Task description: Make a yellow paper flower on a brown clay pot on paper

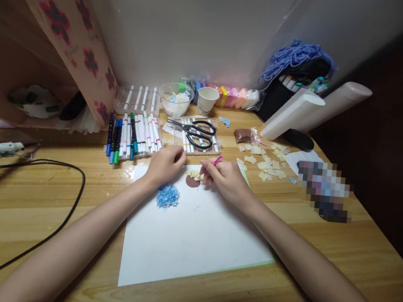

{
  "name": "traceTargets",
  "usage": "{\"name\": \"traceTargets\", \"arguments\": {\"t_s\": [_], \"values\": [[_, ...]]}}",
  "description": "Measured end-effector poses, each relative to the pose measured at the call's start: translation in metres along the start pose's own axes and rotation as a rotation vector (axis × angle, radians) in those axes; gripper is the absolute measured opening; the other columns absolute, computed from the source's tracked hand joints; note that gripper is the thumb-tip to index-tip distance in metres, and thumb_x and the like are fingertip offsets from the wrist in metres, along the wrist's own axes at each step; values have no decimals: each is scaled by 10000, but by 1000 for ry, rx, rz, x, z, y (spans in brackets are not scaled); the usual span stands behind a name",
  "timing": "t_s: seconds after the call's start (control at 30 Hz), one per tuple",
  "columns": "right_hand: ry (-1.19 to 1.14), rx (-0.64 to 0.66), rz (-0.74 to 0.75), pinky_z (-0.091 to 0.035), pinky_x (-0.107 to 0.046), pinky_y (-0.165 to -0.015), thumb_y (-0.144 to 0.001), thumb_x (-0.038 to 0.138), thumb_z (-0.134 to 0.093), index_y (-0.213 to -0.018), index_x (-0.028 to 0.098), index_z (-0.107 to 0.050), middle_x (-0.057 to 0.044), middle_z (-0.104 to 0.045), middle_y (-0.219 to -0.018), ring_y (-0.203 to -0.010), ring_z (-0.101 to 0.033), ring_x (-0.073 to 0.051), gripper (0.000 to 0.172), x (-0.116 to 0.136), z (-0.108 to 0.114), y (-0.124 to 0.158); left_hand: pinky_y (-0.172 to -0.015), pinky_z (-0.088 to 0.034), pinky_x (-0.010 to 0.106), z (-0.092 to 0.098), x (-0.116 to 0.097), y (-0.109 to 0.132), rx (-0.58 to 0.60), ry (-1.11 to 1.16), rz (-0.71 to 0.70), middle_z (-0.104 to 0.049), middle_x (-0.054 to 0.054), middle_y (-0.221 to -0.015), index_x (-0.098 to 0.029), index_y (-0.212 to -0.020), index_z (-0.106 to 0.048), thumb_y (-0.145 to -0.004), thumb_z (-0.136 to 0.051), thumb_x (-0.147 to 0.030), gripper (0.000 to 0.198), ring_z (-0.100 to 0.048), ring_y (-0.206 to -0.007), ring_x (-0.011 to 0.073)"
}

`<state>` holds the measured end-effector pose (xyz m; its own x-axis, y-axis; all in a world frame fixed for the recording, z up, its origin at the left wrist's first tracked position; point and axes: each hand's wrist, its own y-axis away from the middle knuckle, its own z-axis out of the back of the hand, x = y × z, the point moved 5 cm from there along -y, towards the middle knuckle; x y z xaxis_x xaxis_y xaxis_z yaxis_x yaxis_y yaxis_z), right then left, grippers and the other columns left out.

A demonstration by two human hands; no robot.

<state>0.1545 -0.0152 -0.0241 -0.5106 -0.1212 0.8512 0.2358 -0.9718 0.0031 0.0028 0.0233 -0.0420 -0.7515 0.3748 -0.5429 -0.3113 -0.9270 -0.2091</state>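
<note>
Right hand [221,177]: fingers [210,167] clamped on pink stick [218,160]
Brown disc [192,183]: frame centre, on white sheet [189,244], pale yellow flakes [192,174] along upper edge
Left hand [168,163]: fingers curled; cannot tell if gripping anything
Blue clump [168,196]: lower left of disc

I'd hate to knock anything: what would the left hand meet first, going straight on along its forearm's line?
Probably the clear marker case, then the scissors on it; how high the left hand sits is unclear.
</note>
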Motion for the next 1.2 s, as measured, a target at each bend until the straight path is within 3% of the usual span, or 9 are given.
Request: {"name": "traceTargets", "arguments": {"t_s": [0.7,1.2], "values": [[-25,-31,-38,-428,-230,-523,-892,496,-411,-662,142,-626,-26,-625,-548,-483,-551,-106,474,-4,2,-1,-553,-260,259,0,0,0,7,-2,0,-531,6,-608,-180,-608,-444,-867,-385,-306,294,-437,-574,128],[2,4,33,-440,-234,-551,-893,515,-395,-643,138,-640,-43,-639,-568,-533,-574,-120,514,-1,-2,0,-549,-255,260,-1,0,0,4,-10,-4,-543,9,-613,-181,-614,-469,-871,-385,-314,302,-448,-581,134]]}}
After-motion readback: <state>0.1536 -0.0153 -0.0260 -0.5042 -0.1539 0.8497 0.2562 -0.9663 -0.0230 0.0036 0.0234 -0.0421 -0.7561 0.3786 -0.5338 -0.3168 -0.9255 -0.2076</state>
